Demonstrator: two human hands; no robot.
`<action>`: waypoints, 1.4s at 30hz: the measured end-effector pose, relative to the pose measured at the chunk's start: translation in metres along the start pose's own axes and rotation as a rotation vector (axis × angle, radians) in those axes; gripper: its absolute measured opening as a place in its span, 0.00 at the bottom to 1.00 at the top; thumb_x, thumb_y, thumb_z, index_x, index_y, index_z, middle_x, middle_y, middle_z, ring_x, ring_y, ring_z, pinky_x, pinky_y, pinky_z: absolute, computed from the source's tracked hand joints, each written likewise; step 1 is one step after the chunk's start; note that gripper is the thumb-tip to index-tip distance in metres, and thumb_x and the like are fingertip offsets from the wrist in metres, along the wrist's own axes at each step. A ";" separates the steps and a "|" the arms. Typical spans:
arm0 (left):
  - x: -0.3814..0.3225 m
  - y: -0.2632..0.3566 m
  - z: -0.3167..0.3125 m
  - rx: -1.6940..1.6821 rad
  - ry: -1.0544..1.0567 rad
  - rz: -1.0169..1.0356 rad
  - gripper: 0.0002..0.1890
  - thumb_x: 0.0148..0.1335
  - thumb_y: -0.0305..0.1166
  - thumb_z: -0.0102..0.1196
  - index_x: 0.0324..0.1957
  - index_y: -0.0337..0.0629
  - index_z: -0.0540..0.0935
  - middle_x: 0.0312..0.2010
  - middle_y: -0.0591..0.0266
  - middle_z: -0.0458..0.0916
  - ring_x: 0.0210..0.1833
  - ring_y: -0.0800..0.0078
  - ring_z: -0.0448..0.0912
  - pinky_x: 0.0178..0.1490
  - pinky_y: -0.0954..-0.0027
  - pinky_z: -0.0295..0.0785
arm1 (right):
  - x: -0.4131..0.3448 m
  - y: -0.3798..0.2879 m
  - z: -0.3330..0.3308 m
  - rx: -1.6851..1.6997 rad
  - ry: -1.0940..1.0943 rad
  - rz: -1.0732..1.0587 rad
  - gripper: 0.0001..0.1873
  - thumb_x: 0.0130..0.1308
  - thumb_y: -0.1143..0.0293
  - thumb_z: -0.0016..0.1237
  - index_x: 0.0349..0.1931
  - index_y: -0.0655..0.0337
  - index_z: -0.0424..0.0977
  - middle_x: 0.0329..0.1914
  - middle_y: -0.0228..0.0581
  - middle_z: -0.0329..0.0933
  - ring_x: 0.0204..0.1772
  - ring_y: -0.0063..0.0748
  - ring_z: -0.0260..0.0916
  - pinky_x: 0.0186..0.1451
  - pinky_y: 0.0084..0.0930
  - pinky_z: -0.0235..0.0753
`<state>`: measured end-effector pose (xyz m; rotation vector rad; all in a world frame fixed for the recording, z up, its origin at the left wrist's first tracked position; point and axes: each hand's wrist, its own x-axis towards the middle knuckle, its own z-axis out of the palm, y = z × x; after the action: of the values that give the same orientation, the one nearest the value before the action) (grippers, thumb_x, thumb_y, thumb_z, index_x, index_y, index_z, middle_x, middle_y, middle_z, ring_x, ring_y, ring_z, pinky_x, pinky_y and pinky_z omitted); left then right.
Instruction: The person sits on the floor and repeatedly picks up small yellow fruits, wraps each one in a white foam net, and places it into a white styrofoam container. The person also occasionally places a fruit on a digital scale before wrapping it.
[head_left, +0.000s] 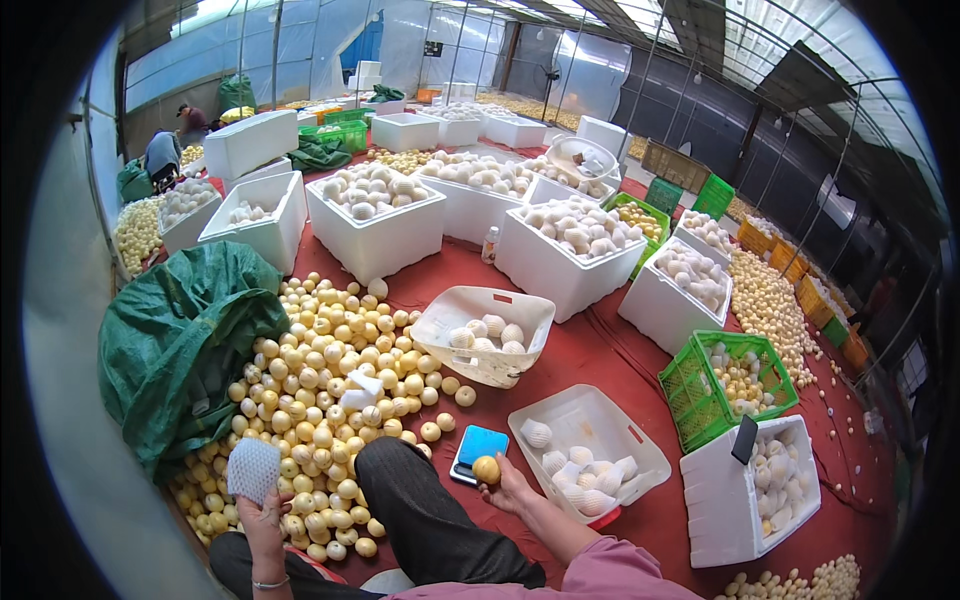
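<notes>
My left hand (262, 517) grips a flat white foam net sleeve (253, 470), held up over the near edge of a pile of yellow round fruit (322, 397). Between the fingers of my right hand (506, 484) is one yellow fruit (487, 469), at the lower edge of a small digital scale (480, 447) with a blue top. Loose white foam sleeves (361, 391) lie on the pile. To the right of the scale, a white plastic basket (652, 465) holds several net-wrapped fruits (589, 472). Another white basket (435, 307) farther off has more wrapped fruits.
A green tarp or sack (180, 337) borders the pile at left. White foam boxes (375, 244) of wrapped fruit stand in an arc ahead. At right are a green crate (686, 397) and a foam box (712, 502). A bottle (490, 246) stands on the red floor covering. Two people sit far left.
</notes>
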<state>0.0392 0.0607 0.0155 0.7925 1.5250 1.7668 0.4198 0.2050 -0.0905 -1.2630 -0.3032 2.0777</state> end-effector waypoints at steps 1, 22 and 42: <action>0.007 -0.007 -0.002 0.010 -0.004 -0.023 0.21 0.65 0.31 0.50 0.57 0.41 0.61 0.45 0.62 0.75 0.34 0.76 0.80 0.32 0.80 0.75 | 0.013 0.019 -0.042 0.079 0.059 0.192 0.30 0.69 0.40 0.25 0.39 0.59 0.70 0.21 0.35 0.68 0.20 0.29 0.65 0.21 0.21 0.69; 0.003 -0.027 -0.010 0.198 0.101 -0.184 0.16 0.61 0.23 0.53 0.51 0.32 0.69 0.40 0.59 0.79 0.31 0.73 0.81 0.33 0.74 0.77 | 0.013 -0.044 0.237 -1.464 -0.922 -0.407 0.22 0.65 0.66 0.46 0.58 0.63 0.64 0.53 0.45 0.72 0.51 0.35 0.72 0.53 0.29 0.72; 0.004 0.029 -0.070 0.658 -0.472 -0.275 0.16 0.60 0.40 0.52 0.30 0.32 0.76 0.26 0.44 0.78 0.26 0.49 0.79 0.31 0.56 0.75 | 0.331 0.122 0.430 -2.038 -0.296 -0.793 0.29 0.58 0.53 0.50 0.57 0.55 0.64 0.39 0.53 0.78 0.43 0.49 0.76 0.45 0.41 0.74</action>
<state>-0.0222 0.0198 0.0346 1.1449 1.7752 0.7872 -0.0983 0.3916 -0.1671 -1.1505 -2.8565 0.6719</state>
